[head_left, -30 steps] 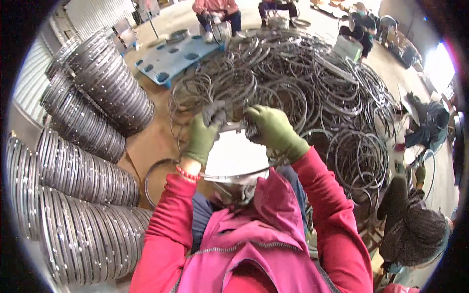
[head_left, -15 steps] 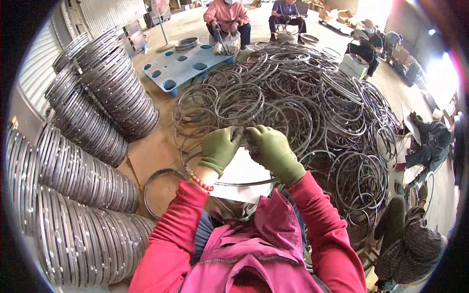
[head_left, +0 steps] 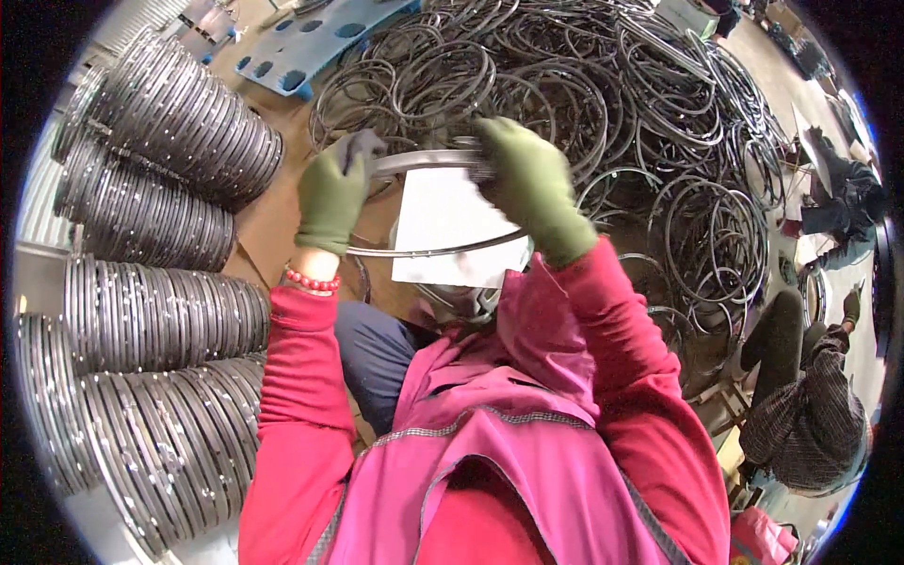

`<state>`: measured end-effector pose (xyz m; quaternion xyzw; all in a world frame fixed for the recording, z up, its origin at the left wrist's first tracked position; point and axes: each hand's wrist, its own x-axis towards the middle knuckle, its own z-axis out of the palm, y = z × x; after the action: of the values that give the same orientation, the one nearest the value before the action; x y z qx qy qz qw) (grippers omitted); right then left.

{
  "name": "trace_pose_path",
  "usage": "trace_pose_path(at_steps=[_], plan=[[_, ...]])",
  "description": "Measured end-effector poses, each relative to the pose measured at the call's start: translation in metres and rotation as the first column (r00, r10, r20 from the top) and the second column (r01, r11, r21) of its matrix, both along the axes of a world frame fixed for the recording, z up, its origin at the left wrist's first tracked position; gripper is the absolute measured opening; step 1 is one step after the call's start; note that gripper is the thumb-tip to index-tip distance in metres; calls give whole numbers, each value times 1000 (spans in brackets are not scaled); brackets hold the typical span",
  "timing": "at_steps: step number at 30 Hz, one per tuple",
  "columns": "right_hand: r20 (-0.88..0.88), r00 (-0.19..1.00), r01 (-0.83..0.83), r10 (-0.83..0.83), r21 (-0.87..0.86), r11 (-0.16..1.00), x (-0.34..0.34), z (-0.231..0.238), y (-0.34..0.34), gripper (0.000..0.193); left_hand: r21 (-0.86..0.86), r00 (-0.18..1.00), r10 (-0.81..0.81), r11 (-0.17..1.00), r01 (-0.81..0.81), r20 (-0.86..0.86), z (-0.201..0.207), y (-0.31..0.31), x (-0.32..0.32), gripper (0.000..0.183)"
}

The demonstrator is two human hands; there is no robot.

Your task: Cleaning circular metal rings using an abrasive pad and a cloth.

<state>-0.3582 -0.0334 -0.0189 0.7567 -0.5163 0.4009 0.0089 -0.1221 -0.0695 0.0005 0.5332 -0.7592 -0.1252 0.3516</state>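
Observation:
Both my hands wear green gloves with dark fingertips. A thin metal wheel rim [head_left: 428, 161] is held up between them, its near side curving low over a white sheet [head_left: 450, 212]. My left hand [head_left: 330, 196] closes on the rim's far left part, and a red bead bracelet circles that wrist. My right hand [head_left: 533, 184] grips the far right part; its fingertips are blurred and partly hidden. Just beyond my hands lies a big tangled heap of rims [head_left: 650, 104].
Tall leaning stacks of rims [head_left: 179, 311] line the left side. A blue plastic pallet [head_left: 325, 33] lies at the far left. At the right, a person in dark checked clothes [head_left: 800, 414] sits close by, and another person [head_left: 843, 202] works farther off.
My hands, close together at the rim's far side before, are now spread apart along it, the left shifted leftward. My view has tipped down, so the people at the back are out of sight.

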Motion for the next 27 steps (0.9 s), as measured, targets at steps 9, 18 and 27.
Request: trace_pose_path(at_steps=[9,18,27], plan=[[242,967,-101,76,93,991,-33,-39,15,40,13,1000,7,1000,-6,-28,-3,18,0,26],[18,992,-125,124,27,992,18,11,26,52,-141,996,-64,987,72,57,6,36,-29,23],[267,964,-26,8,65,998,-42,-49,39,48,-18,993,92,996,-91,77,9,54,-29,24]])
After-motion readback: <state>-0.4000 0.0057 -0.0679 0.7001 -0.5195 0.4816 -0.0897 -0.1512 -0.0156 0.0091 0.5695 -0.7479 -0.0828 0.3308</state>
